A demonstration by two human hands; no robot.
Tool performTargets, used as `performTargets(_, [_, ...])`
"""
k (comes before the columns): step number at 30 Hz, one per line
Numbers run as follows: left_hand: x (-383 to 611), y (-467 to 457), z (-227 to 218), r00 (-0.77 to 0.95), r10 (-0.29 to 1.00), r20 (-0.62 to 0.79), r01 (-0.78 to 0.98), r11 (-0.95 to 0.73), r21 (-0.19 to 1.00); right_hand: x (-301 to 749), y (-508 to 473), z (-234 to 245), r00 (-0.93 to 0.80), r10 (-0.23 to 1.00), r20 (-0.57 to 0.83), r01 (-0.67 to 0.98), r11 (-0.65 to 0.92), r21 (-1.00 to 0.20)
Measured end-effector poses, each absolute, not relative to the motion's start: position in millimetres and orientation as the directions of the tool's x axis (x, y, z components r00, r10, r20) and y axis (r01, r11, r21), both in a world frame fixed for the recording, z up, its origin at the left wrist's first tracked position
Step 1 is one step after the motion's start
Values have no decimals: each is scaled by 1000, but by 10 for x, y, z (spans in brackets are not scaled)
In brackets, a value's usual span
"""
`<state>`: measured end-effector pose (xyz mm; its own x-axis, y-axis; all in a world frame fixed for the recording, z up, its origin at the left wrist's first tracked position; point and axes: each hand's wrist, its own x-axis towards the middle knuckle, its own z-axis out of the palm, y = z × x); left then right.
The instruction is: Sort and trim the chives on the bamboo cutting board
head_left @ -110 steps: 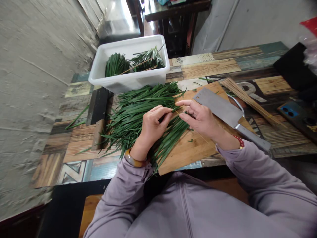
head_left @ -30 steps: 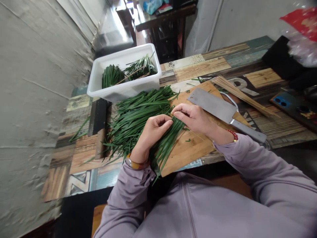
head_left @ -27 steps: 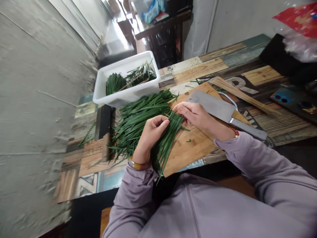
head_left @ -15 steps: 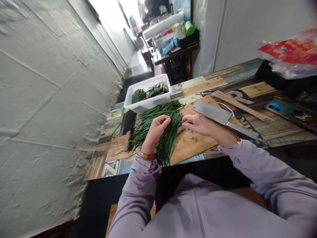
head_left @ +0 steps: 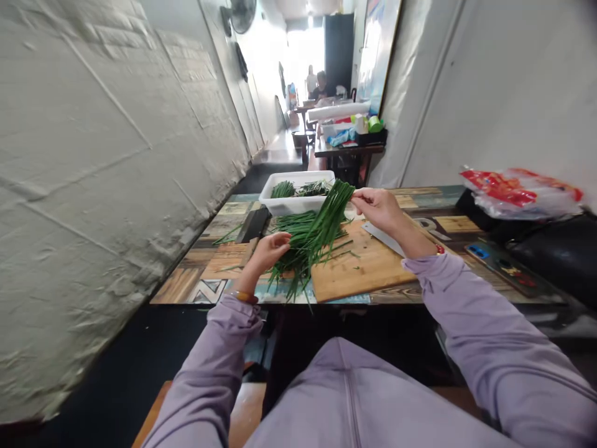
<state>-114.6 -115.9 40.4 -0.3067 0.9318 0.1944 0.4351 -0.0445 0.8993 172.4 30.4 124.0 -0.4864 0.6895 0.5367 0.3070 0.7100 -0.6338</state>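
My right hand (head_left: pixel 379 208) pinches the upper end of a skewer-width row of long green chives (head_left: pixel 339 198), lifted so that the leaves hang down to the left. Their lower ends trail over a loose pile of chives (head_left: pixel 291 225) on the table. Beside that pile, my left hand (head_left: pixel 273 250) is open with its fingers loosely curved, their tips at the leaves. Under the right hand lies a wooden cutting board (head_left: pixel 359 274) with a few leaf scraps. A cleaver (head_left: pixel 383 238) rests on it, partly hidden by my right hand and forearm.
Behind the pile stands a white plastic tub (head_left: pixel 298 204) holding bundled chives. A phone (head_left: pixel 501 264) and a red-printed plastic bag (head_left: pixel 517 190) are at the right. A rough white wall (head_left: pixel 116 155) runs along the left. Two people are far back.
My right hand has raised the chives up and away from the board. My left hand has let go of them and moved left. The view has tilted upward.
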Motion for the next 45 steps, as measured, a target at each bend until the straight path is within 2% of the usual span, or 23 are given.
performTargets(2, [-1212,-1229,521,-378,890,256,428,-77,901,1690,238,1334,-498,676,543,287,719,-633])
performTargets(5, [-1121,-1266,825,-357,879,316,382,-172,908,1598,89,1456,-532,648,546,260,738,-623])
performTargets(10, [-679,-1240,1301,-219,866,449,245,-396,885,1459,-216,1602,-615,553,561,209,801,-560])
performTargets(12, [-520,-1244,1395,-132,857,499,152,-480,864,1438,-319,1650,-642,520,563,196,821,-535])
performTargets(14, [-414,-1263,1430,-132,842,524,101,-514,852,1438,-394,1698,-655,508,559,189,826,-531])
performTargets(18, [-352,-1325,1394,-211,841,499,25,-506,862,1487,-484,1800,-667,501,551,196,832,-518])
performTargets(22, [-351,-1377,1343,-214,861,462,-69,-485,872,1547,-567,1886,-703,400,588,192,903,-384])
performTargets(25, [-332,-1382,1305,-207,849,486,-110,-514,851,1564,-613,1913,-722,338,604,179,934,-309])
performTargets(35, [-214,-1412,1281,-154,867,475,-184,-497,848,1593,-653,1981,-726,358,587,232,931,-281])
performTargets(45, [-92,-1406,1235,-155,880,449,-225,-474,851,1585,-670,1893,-721,370,586,222,924,-310])
